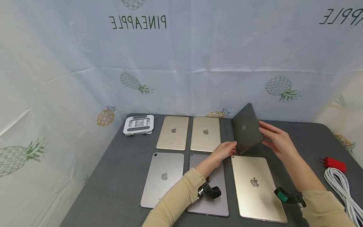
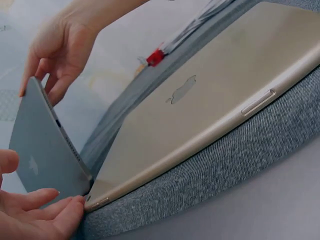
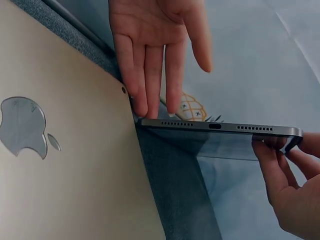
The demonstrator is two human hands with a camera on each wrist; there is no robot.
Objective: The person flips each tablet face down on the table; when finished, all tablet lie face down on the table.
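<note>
**Dark tablet up on edge, looks a bit sketchy**

Closest to the lens: beige sleeves with wrist straps, then the big gold tablet (image 1: 256, 186) lying back-up on the grey table (image 1: 113, 189). Right behind it, the dark grey tablet (image 1: 246, 128), tipped up off the table with its lower corner down by the gold one's top corner. Right hand (image 1: 276, 140) pinching its far edge between thumb and fingers. Left hand (image 1: 225, 150) flat and relaxed, fingertips just steadying the near bottom corner, not really wrapped round anything.

Could easily go wrong here: only a light edge pinch holding it, so a slip probably means a flop face-first onto the table or a clack against the gold tablet. Corner dragging across the gold back = scratch risk too. Can't tell if the corners actually touch.

Also around: two gold tablets (image 1: 173, 133) at the back, a silver tablet (image 1: 163, 178) and a grey one (image 1: 219, 192) partly under the left arm, a white stand (image 1: 139, 125), a red charger (image 1: 335, 164), a white cable (image 1: 344, 192).
</note>
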